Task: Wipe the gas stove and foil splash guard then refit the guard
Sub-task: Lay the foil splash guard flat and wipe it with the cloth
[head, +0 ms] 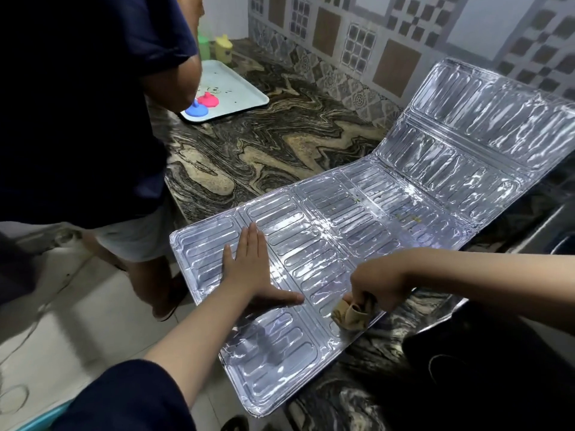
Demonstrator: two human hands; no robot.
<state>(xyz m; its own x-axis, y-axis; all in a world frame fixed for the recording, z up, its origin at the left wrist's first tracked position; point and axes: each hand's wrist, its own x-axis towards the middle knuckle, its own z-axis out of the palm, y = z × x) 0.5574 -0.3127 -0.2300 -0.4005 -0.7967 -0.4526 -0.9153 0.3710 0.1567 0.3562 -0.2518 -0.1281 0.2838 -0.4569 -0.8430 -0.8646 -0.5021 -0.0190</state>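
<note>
Left hand (pixel 249 269) presses flat, fingers straight, on the foil splash guard (pixel 357 219); right hand (pixel 378 283) grips a tan cloth (pixel 348 314). Guard overhangs the surface (pixel 264 144) front edge, long axis toward the wall, far panels folded upward.

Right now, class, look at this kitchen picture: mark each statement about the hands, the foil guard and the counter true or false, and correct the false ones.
1. The left hand lies flat, fingers straight, on the foil splash guard. True.
2. The right hand is empty. False: it grips a beige cloth against the guard.
3. The guard stands upright around the stove. False: it lies unfolded across the marbled counter, its far panels tilted up towards the tiled wall.
4. A tray on the counter holds a red and a blue item. True.
</note>
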